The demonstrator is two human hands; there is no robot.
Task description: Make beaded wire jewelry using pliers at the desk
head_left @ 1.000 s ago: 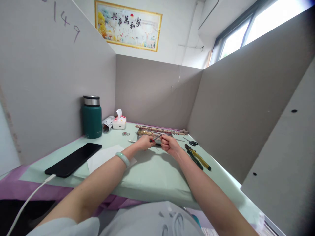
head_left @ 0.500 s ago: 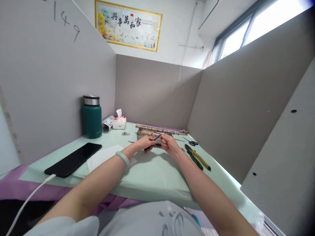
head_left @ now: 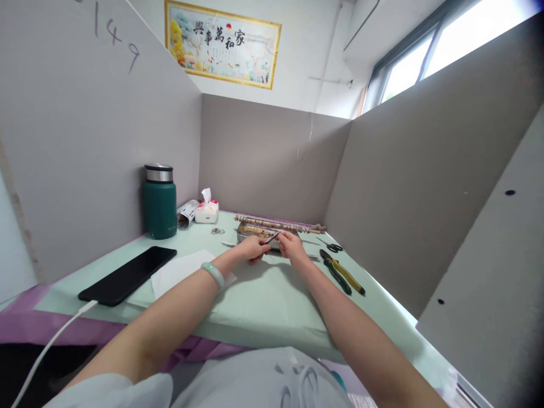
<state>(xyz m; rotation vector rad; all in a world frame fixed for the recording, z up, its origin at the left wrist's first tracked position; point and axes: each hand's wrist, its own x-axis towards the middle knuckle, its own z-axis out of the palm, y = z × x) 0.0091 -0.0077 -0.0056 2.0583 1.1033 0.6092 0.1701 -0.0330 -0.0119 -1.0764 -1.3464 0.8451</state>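
Note:
My left hand (head_left: 254,249), with a pale green bangle (head_left: 213,273) at the wrist, is closed around a slim metal tool (head_left: 272,238) with a bit of red on its grip. The tool slants up to the right, and its kind is not clear. My right hand (head_left: 290,245) pinches close to the tool's tip; what sits between its fingertips is too small to make out. Just behind both hands stands a metal tray (head_left: 242,238) of gold and red small pieces. Across the back of it lie rods strung with beads (head_left: 278,224).
Green-and-yellow cutting pliers (head_left: 341,272) and black scissors (head_left: 334,247) lie at the right. To the left are a phone (head_left: 130,275) on a cable, white paper (head_left: 178,273), a green flask (head_left: 160,204) and a tissue box (head_left: 207,213). Grey partitions (head_left: 272,156) enclose the table.
My left hand has turned slightly around the tool, and less of the grip shows beneath it. The right fingers have shifted slightly at the tip.

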